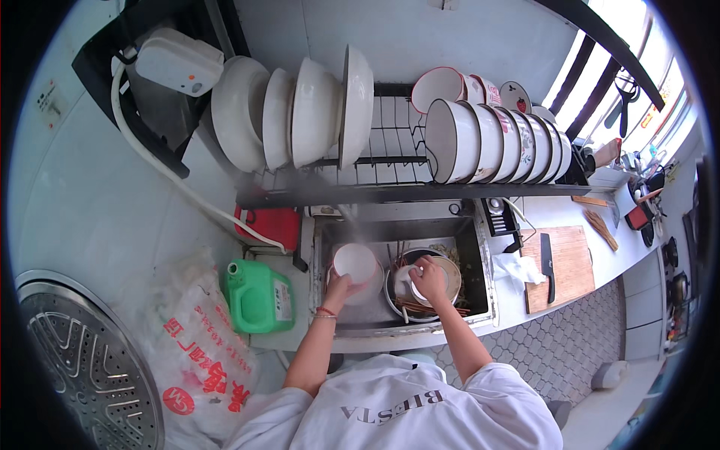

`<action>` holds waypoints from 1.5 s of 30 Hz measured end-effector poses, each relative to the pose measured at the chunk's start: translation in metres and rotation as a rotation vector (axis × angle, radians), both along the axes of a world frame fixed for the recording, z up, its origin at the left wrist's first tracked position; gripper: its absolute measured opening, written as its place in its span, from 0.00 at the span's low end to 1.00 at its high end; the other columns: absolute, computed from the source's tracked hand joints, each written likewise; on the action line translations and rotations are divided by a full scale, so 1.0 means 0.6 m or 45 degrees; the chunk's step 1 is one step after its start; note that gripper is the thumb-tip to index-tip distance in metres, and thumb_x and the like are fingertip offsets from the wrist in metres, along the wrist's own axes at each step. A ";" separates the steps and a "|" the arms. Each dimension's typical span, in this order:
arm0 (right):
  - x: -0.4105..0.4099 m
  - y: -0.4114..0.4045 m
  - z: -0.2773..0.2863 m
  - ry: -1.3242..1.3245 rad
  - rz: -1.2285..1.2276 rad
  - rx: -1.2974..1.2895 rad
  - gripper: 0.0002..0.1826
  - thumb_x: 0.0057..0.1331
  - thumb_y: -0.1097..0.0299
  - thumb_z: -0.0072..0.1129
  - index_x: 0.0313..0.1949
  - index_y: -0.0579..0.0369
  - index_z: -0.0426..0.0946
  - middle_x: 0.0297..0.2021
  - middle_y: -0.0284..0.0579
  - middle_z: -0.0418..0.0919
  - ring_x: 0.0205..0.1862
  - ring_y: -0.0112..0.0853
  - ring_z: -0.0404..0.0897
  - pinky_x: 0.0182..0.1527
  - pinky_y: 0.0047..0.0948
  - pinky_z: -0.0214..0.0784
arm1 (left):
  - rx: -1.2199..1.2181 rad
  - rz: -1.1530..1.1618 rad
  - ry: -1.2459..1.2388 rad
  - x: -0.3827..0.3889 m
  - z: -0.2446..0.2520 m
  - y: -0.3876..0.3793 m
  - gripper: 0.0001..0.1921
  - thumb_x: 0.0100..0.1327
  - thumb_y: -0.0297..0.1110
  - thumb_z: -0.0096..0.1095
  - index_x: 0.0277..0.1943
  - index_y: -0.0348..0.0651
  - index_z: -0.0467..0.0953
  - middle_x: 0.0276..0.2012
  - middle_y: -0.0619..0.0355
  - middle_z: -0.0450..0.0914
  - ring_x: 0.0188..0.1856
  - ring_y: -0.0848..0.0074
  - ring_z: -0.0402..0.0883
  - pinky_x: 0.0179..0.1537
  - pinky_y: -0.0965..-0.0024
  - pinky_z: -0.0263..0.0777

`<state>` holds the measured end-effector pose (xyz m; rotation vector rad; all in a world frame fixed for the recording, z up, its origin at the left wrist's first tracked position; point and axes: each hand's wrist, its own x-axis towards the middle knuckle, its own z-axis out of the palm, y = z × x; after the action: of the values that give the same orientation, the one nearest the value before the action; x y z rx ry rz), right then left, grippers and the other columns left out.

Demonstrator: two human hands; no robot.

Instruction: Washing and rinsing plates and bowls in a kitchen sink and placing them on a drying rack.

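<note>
My left hand (341, 288) grips a white bowl (354, 262) with a reddish rim, tilted so that its inside shows. Below it, a wide pale bowl (372, 291) rests on the left side of the metal sink (351, 322). My right hand (430, 279) is over a round metal basin (392, 304) at the sink's right. Its fingers curl on a piece of white crockery (403, 279), whose shape is partly hidden. A beige-rimmed bowl (454, 272) and several wooden chopsticks (453, 309) are also in the basin. Food scraps (453, 253) lie behind it.
Above the sink, a black dish rack (388, 194) holds large white bowls (315, 112) and enamel-like bowls (453, 140). A green jug (259, 298) stands left. On the right, a knife (547, 264) lies on a wooden cutting board (571, 264) beside a crumpled white plastic bag (516, 269).
</note>
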<state>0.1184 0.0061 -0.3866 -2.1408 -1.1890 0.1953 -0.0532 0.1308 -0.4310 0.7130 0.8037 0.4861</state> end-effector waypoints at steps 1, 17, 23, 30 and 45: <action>-0.008 0.006 0.027 0.116 0.020 0.116 0.10 0.42 0.68 0.46 0.23 0.62 0.68 0.24 0.52 0.66 0.29 0.42 0.67 0.30 0.32 0.60 | 0.076 -0.017 -0.016 0.006 0.012 -0.004 0.23 0.42 0.20 0.35 0.47 0.39 0.51 0.37 0.49 0.64 0.34 0.65 0.71 0.31 0.70 0.71; -0.075 0.089 0.066 -0.474 0.100 0.176 0.11 0.44 0.71 0.49 0.28 0.63 0.67 0.26 0.48 0.69 0.26 0.38 0.69 0.31 0.28 0.62 | 0.281 -0.016 0.033 0.010 0.007 -0.019 0.27 0.38 0.19 0.36 0.47 0.41 0.50 0.39 0.51 0.63 0.34 0.64 0.71 0.31 0.70 0.71; -0.089 0.122 -0.005 -0.214 0.636 -0.134 0.17 0.38 0.71 0.50 0.32 0.55 0.68 0.28 0.47 0.69 0.30 0.39 0.69 0.32 0.31 0.61 | 0.432 -0.200 0.089 0.026 0.039 -0.037 0.26 0.39 0.20 0.38 0.47 0.43 0.51 0.39 0.54 0.63 0.36 0.67 0.70 0.31 0.70 0.70; -0.055 0.120 -0.013 -0.398 0.977 -0.299 0.09 0.43 0.70 0.45 0.26 0.54 0.69 0.25 0.44 0.69 0.28 0.35 0.70 0.32 0.29 0.63 | 0.159 -0.142 0.046 0.017 0.089 -0.026 0.28 0.36 0.18 0.39 0.47 0.43 0.50 0.40 0.54 0.62 0.39 0.65 0.68 0.31 0.68 0.71; -0.087 0.139 0.031 -0.636 1.048 0.201 0.17 0.43 0.70 0.42 0.37 0.49 0.66 0.33 0.40 0.67 0.37 0.30 0.66 0.40 0.26 0.56 | 0.938 -0.575 0.305 0.022 -0.031 0.026 0.28 0.37 0.17 0.36 0.48 0.45 0.51 0.39 0.53 0.62 0.37 0.60 0.68 0.26 0.63 0.72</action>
<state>0.0660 0.0895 -0.3683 -1.4862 -2.2502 -0.0906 -0.0400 0.1463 -0.4499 1.6179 0.6460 0.2769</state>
